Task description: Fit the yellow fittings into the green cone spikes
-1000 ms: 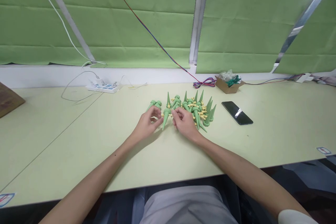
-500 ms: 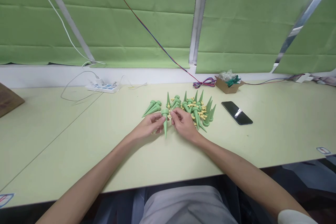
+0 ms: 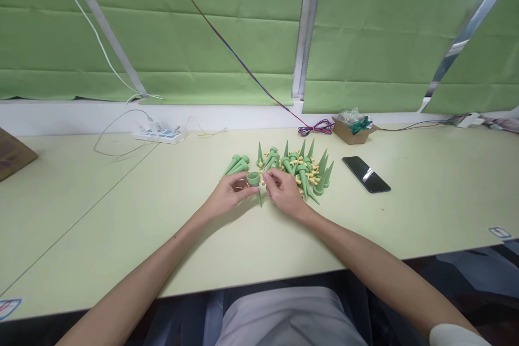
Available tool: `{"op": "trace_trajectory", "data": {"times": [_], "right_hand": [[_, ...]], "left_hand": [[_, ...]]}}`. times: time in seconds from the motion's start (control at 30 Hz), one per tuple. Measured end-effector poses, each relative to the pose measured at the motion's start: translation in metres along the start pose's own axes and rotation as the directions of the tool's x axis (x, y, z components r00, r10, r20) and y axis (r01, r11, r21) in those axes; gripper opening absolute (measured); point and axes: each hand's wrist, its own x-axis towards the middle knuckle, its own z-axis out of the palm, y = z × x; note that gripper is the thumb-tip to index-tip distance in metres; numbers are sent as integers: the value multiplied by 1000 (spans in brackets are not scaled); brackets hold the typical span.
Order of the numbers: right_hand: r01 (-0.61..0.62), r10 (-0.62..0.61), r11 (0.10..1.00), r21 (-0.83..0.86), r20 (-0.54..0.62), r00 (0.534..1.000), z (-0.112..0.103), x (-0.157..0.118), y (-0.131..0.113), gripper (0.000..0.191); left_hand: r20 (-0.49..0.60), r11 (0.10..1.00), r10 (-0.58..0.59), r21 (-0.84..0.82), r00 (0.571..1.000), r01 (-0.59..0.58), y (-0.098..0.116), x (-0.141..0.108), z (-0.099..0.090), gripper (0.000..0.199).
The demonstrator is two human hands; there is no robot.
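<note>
The wall behind is covered by green blinds (image 3: 377, 27); below them a pale table (image 3: 300, 248) is spread, on which a cluster of green spikes and yellow fittings (image 3: 303, 171) is gathered just beyond the right hand (image 3: 287, 194), with a few loose spikes (image 3: 235, 165) laid near the left hand (image 3: 222, 194); a phone (image 3: 366, 174) is set well apart to the right. One green spike (image 3: 253, 179) is gripped at its collar between the left thumb and fingers, in front of the cluster and above the near part of the table; the right thumb and forefinger are pinched together beside its cup, where pale yellow is glimpsed, though whether a piece is held cannot be told. The spike is apparently being presented to the right fingertips; a steady collar and an unblocked cup seem called for; the open cup is turned up towards the camera, the tip is pointed down and nearer the body, slightly rightward, and the long axis is tilted and foreshortened.
</note>
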Motion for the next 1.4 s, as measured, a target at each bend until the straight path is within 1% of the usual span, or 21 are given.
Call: {"op": "trace_trajectory", "data": {"times": [0.07, 0.2, 0.33, 0.43, 0.6, 0.73, 0.8, 0.9, 0.93, 1.0, 1.07, 1.13, 1.27, 1.4], "right_hand": [[-5, 5, 1000, -17, -3, 1000, 0, 0, 1, 33], [-9, 8, 999, -50, -11, 1000, 1, 0, 2, 35], [-6, 6, 998, -58, -13, 1000, 0, 0, 2, 35], [0, -1, 998, -64, -18, 1000, 0, 0, 1, 35], [-5, 4, 999, -51, -21, 1000, 0, -1, 0, 33], [-18, 17, 999, -37, -38, 999, -1, -2, -1, 32], [-15, 14, 999, -38, -45, 999, -1, -2, -2, 32], [3, -5, 999, -44, -46, 999, -2, -2, -3, 32], [12, -14, 999, -47, -42, 999, -2, -2, -3, 32], [31, -32, 998, -58, -23, 999, -2, -2, -4, 31], [42, -42, 997, -71, 2, 999, -2, -2, -4, 31], [42, -41, 996, -84, 17, 999, -2, -2, -4, 31], [43, -41, 994, -100, 28, 999, -3, -2, -4, 32], [52, -49, 993, -104, 32, 998, -3, -1, -3, 32]], "left_hand": [[-31, 997, 59, 54, 998, -58, -1, 1, 1, 26], [-43, 974, 188, 135, 981, -180, -4, 2, 2, 20], [-66, 960, 231, 180, 971, -216, -8, 3, 2, 19], [-74, 965, 206, 181, 976, -190, -9, 3, 2, 21], [-87, 985, 103, 151, 991, -89, -3, 1, 4, 29], [-105, 998, 8, 65, 994, -2, 0, 2, 2, 29], [-62, 997, -80, -11, 995, 80, -1, 3, 1, 36], [66, 955, -209, -200, 976, 218, -3, 5, -1, 53], [108, 930, -230, -268, 967, 251, -2, 5, 0, 55], [177, 887, -237, -363, 955, 287, 0, 4, 0, 55], [228, 877, -215, -383, 950, 291, 3, 2, 1, 53], [251, 889, -192, -365, 949, 276, 5, 1, 2, 50], [220, 928, -138, -311, 966, 204, 5, -1, 0, 43], [186, 976, -97, -176, 978, 130, 8, -2, -2, 39]]}}
